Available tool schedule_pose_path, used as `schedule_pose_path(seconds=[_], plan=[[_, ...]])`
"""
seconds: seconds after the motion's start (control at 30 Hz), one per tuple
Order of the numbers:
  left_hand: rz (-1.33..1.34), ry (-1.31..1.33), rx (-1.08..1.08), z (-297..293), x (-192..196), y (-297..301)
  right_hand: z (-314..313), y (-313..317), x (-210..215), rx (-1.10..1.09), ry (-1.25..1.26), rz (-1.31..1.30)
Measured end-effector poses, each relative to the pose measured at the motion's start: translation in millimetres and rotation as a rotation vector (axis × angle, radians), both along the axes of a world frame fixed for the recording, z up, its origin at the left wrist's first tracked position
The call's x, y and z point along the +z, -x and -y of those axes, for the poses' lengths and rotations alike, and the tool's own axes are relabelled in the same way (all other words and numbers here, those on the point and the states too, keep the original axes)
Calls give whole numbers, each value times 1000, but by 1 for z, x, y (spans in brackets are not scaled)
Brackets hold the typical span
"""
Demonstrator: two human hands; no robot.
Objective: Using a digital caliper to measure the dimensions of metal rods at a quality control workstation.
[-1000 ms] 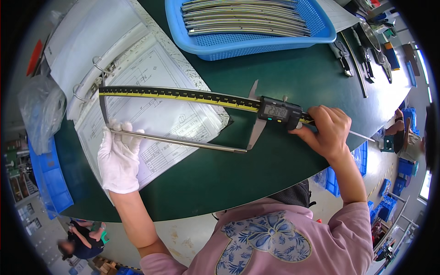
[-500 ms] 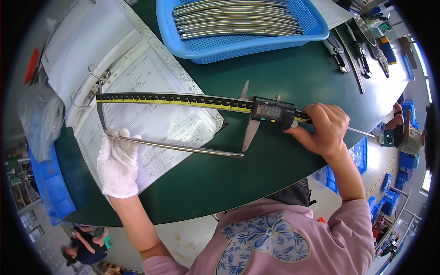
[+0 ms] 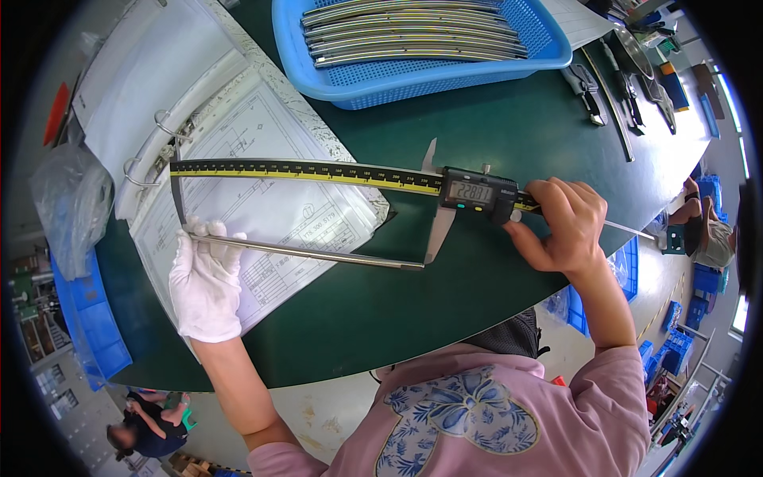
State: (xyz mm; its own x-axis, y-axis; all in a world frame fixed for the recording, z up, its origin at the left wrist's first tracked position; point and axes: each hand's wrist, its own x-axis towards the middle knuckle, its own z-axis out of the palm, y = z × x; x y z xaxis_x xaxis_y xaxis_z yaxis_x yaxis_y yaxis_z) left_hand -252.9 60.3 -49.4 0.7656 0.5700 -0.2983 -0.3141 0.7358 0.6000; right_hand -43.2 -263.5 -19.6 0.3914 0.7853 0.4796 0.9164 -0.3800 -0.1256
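My left hand (image 3: 208,286), in a white glove, is closed on one end of a thin metal rod (image 3: 318,254) that stretches to the right. My bare right hand (image 3: 566,222) grips a digital caliper (image 3: 310,169) at its slider and display housing. The caliper's long scale lies across above the rod. Its fixed jaw comes down to the rod's left end by my gloved fingers. The sliding jaw (image 3: 439,234) stands at or just beside the rod's right end; whether it touches I cannot tell. Beneath them lies an open ring binder with printed drawings (image 3: 278,131).
A blue plastic basket (image 3: 358,99) holding several metal rods (image 3: 413,40) stands at the back of the green table (image 3: 342,334). Pliers-like tools (image 3: 586,94) and other hand tools lie at the back right. Clear plastic bags (image 3: 75,191) hang at the left. Other people are farther off.
My right hand has shifted slightly right with the caliper's slider, so the jaws are a little wider apart and the display reading has changed. The left hand stays nearly still on the rod.
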Motion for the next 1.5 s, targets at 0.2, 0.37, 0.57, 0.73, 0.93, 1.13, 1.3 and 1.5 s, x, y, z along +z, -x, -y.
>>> schedule_pose_path(seconds=[0.2,0.37,0.57,0.73,0.93,1.13,1.3,1.5], plan=[[22,-25,-28,-2,-1,0,0,-1,-2,-18,8,23],[87,-35,-108,-4,-2,3,-1,1,-2,-30,4,38],[16,-2,-26,-2,-1,0,-1,1,-3,-58,-1,58],[-3,8,-17,-1,1,-1,1,0,-4,-83,7,32],[2,-13,18,0,-1,2,-6,2,-3,-82,-24,58],[5,29,47,9,0,-10,-1,4,4,-74,82,-62],[-187,23,140,17,12,-14,-7,2,5,-86,134,-332],[-94,43,68,9,1,-6,-19,-6,11,-35,244,-526]])
